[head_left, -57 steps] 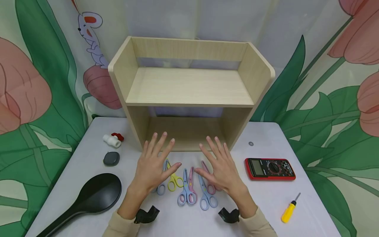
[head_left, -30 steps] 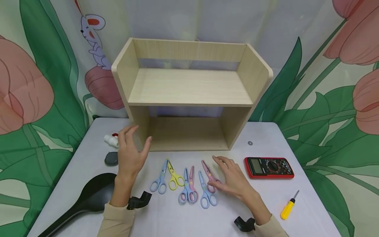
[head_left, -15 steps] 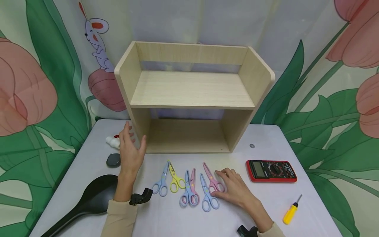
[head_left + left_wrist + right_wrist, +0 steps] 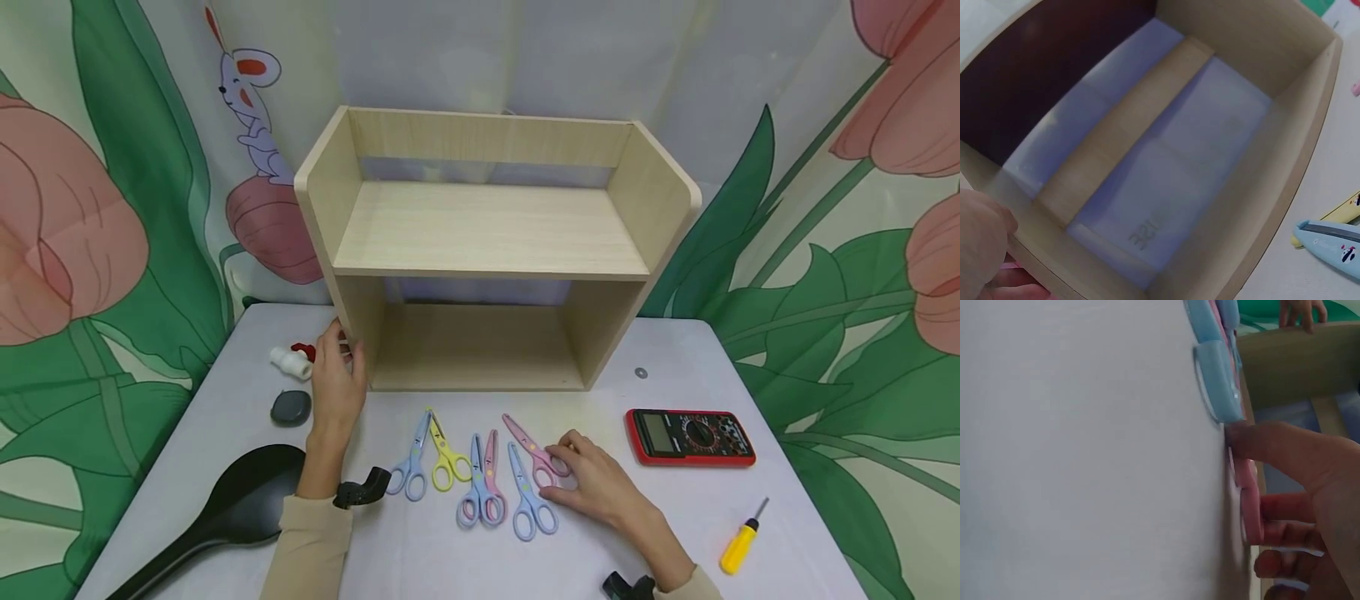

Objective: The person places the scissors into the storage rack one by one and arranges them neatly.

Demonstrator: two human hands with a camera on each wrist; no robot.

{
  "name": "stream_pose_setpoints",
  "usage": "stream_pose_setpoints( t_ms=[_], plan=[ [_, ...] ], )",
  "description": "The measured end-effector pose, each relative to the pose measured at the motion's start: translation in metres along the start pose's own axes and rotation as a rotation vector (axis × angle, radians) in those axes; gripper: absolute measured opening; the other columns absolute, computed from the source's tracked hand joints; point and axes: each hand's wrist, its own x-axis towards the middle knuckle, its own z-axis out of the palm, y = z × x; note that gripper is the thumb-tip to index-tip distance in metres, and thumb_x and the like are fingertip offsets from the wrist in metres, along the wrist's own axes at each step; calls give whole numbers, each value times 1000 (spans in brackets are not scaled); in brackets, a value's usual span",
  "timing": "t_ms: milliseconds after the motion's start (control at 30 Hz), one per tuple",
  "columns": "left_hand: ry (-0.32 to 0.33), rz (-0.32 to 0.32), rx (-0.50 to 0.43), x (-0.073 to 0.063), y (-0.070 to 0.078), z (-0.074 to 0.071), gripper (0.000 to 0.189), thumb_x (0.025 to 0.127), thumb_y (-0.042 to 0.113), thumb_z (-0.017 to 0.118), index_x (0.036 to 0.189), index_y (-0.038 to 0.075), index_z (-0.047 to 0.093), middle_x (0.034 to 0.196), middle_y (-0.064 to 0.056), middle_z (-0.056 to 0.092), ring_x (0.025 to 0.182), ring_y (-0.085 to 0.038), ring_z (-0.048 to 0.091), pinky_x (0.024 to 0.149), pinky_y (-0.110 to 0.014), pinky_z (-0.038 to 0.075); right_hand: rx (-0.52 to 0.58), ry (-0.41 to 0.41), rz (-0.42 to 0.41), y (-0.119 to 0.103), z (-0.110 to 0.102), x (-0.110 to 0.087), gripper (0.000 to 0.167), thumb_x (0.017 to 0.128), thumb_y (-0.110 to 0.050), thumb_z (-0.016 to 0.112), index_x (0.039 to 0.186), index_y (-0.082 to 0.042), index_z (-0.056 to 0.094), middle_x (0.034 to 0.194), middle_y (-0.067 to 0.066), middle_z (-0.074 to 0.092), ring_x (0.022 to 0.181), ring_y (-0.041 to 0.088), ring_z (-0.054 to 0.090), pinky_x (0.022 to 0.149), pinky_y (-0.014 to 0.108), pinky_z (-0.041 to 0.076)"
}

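At five o'clock my right hand [image 4: 600,483] pinches pink scissors [image 4: 535,450]; at eight, my left hand [image 4: 336,390] touches the shelf [image 4: 491,232] (partly hidden; gripping, I can't tell).

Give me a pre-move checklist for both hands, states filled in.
1. Right hand at the rightmost pink scissors: ok, thumb and fingers at the handles.
2. Firm grip there: cannot tell.
3. Those pink scissors' blades closed: ok.
4. Pink handles free of the neighbouring light-blue scissors: cannot tell, the thumb covers part of the gap.
5. Left hand on the wooden shelf: ok, at the front edge of its left side panel.
6. Multimeter and yellow screwdriver apart from the right hand: ok.
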Motion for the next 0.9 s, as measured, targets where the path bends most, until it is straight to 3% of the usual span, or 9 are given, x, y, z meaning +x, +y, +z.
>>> stream_pose_setpoints(
  t_ms=[200,367,567,767,900],
  plan=[
    [19,1,0,1,-2,0,40,100,10,57,138,-1,47,120,-27,56,101,-40,65,85,-53,59,89,-29,8,-2,-5,12,46,71,-37,85,106,-12,71,99,-10,53,79,4,50,68,18,47],
    [26,3,10,0,-4,0,39,99,8,58,135,-3,48,118,-29,58,98,-41,67,81,-53,60,99,48,-41,-10,-19,22,43,70,-35,84,104,-13,71,100,-6,57,81,7,56,72,19,54],
    [11,-22,25,-4,-5,0,39,100,9,58,135,-3,48,120,-28,58,100,-40,66,83,-52,60,154,206,-235,-42,-55,40,49,69,-35,87,111,-15,69,102,-7,57,80,7,57,68,18,55],
    [28,-15,26,-7,-6,-1,38,99,6,59,134,-4,49,119,-28,58,99,-40,66,84,-52,60,160,441,-486,-89,-101,78,52,69,-38,83,109,-8,67,101,-1,60,79,7,55,63,17,51],
    [41,-1,11,-7,-5,3,37,99,5,58,133,-4,49,118,-29,58,98,-41,66,83,-53,60,114,587,-519,-118,-125,111,50,68,-42,80,101,-7,68,93,2,61,76,11,55,62,23,50]
  ],
)
